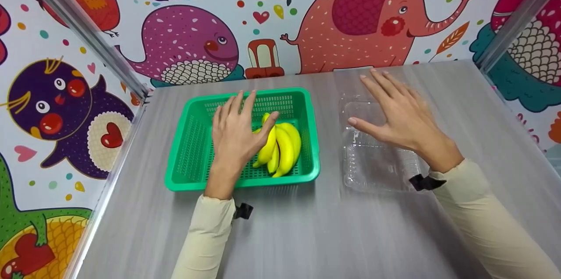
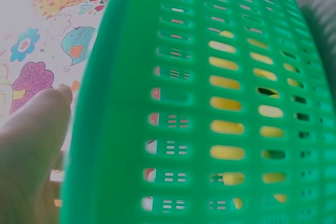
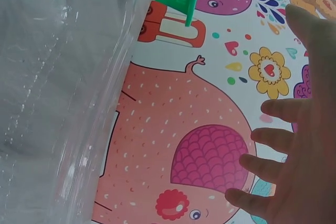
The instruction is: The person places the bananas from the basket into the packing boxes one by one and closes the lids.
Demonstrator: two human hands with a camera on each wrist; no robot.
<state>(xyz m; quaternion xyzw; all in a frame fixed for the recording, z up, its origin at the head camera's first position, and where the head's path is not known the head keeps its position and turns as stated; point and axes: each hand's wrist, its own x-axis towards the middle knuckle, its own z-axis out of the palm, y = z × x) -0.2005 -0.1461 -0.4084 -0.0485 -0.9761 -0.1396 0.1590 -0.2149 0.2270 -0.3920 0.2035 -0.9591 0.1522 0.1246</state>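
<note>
A bunch of yellow bananas (image 1: 285, 147) lies in the right part of a green plastic basket (image 1: 175, 182) with slotted walls. My left hand (image 1: 236, 139) is over the basket, fingers spread and holding nothing, and it partly hides the bananas in the head view. Through the basket's slots in the left wrist view, yellow of the bananas (image 2: 227, 103) shows. To the right, a clear plastic container (image 1: 372, 165) sits on the table. Above it my right hand (image 1: 403, 121) is stretched out with fingers apart, holding nothing; the right wrist view shows these fingers (image 3: 273, 140) beyond the container's rim.
The grey wood-grain table (image 1: 280, 231) extends in front of the basket and container. Behind it stands a wall with printed cartoon animals (image 1: 350, 47). Metal frame posts (image 1: 87, 29) run up at the left and right corners.
</note>
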